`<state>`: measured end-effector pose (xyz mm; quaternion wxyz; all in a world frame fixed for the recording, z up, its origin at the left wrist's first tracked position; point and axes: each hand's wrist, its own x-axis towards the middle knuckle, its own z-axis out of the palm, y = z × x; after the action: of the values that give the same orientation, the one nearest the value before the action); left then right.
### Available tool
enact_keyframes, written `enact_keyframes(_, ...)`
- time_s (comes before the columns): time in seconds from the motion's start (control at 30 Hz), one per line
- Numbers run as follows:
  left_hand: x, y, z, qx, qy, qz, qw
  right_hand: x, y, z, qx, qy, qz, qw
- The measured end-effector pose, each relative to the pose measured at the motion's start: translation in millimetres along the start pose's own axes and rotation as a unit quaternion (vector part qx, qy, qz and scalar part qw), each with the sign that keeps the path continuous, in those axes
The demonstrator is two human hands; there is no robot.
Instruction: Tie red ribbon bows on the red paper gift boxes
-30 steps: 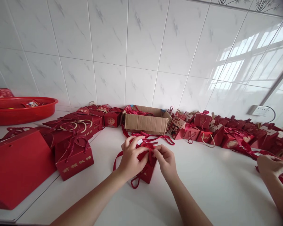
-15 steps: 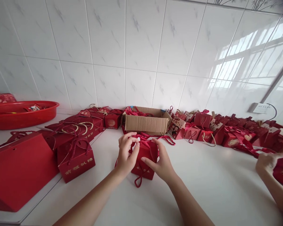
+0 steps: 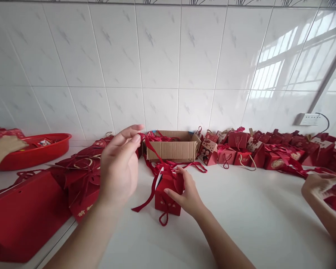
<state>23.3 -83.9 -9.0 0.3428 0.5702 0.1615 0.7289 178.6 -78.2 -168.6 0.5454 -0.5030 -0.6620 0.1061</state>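
A small red gift box [image 3: 165, 198] stands on the white counter [image 3: 235, 220] in front of me. My right hand [image 3: 184, 192] grips its top right side. My left hand [image 3: 120, 166] is raised above and to the left of the box, with thumb and forefinger pinched on a red ribbon [image 3: 149, 147] that runs down to the box top. Another length of the ribbon trails off the box to the lower left.
An open cardboard carton [image 3: 172, 147] with ribbons stands by the tiled wall. Several red gift boxes [image 3: 240, 149] line the wall to the right; larger red boxes [image 3: 22, 213] lie at left. A red basin [image 3: 36, 149] sits far left. Other people's hands [image 3: 316, 185] work at both edges.
My left hand has left the box top and risen up and left, drawing the ribbon out. My right hand stays on the box. A person's hand has appeared at the far left.
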Motion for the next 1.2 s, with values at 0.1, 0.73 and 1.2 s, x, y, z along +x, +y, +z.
enact_keyframes(0.1,-21,15,0.4,0.07,-0.095,-0.002,0.993,2,-6,-3,0.014,0.04,-0.053,0.998)
enact_keyframes(0.73,-108,-100,-136.5,0.596,-0.277,-0.112,0.745,-3,-11,-5,-0.031,-0.017,-0.211,0.977)
enact_keyframes(1.2,-36,-33,-83.8,0.15,-0.116,-0.227,0.955,-18,-28,-11,-0.246,-0.122,-0.324,0.905)
